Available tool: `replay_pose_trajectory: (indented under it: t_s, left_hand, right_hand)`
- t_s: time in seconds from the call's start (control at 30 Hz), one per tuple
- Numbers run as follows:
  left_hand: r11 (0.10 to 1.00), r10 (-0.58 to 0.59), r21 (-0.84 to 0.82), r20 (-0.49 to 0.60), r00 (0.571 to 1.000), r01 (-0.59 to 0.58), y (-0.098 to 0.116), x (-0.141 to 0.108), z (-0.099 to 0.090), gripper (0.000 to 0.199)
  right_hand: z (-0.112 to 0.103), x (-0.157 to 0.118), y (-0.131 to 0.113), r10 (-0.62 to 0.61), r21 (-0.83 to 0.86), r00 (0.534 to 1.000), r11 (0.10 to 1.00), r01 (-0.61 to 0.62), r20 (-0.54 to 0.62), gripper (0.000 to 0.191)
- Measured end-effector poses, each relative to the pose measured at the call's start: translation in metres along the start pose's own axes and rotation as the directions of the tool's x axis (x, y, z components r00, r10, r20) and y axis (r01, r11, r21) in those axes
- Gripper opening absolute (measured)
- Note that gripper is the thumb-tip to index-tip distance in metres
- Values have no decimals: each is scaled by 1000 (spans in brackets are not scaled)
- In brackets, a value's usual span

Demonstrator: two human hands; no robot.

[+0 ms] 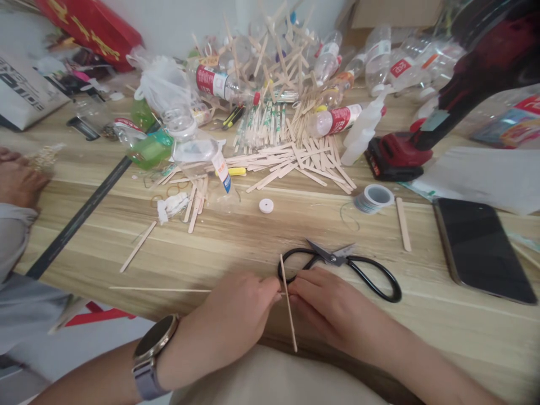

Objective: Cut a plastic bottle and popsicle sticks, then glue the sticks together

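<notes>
My left hand (pixel 238 315), closed, grips a long thin wooden skewer (pixel 160 289) that sticks out to the left over the table edge. Between my two hands a narrow wooden craft stick (pixel 289 309), seen nearly edge-on, stands crosswise to the skewer. My right hand (pixel 331 306) is closed, its fingertips pinched at the craft stick where the two pieces meet; the exact joint is hidden by fingers. Black-handled scissors (pixel 334 259) lie with blades parted just beyond my right hand. A small white disc with a centre hole (pixel 266 206) lies farther off.
Loose craft sticks (pixel 295 160) are heaped ahead, with plastic bottles (pixel 215 83) behind. On the right are a spool (pixel 375 198), a phone (pixel 483 247) and a red-black power tool (pixel 400 152). At left, another person's hand (pixel 19 179) rests near a dark strip (pixel 84 211).
</notes>
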State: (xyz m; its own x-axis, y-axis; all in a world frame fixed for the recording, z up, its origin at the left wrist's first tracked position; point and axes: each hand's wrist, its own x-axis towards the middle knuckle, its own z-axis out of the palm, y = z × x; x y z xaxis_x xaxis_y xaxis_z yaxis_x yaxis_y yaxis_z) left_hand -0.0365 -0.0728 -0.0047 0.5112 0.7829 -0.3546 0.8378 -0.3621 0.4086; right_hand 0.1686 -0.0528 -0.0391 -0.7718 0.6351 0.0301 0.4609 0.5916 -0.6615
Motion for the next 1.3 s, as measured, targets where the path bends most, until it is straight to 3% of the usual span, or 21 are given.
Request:
replay_pose_trajectory:
  t_s: [0.27,0.57,0.77,0.97,1.3]
  left_hand:
    - [995,87,-40,-68,994,-90,2,-1,-3,29]
    - [978,180,136,-155,971,-160,2,-2,4,23]
    - [958,221,209,-116,968,-194,5,-1,6,16]
    - [971,123,218,-88,989,-101,9,-1,5,25]
    - [999,-43,1,2,999,43,6,-9,-6,26]
  right_hand:
    - [-4,2,-3,39,147,996,988,-51,82,24]
    - [-10,2,-7,116,282,988,949,-141,103,24]
    - [-13,1,-9,157,336,981,923,-188,118,24]
    - [-7,2,-5,193,340,978,917,-209,83,26]
    - [3,0,2,-45,56,996,997,49,-74,17]
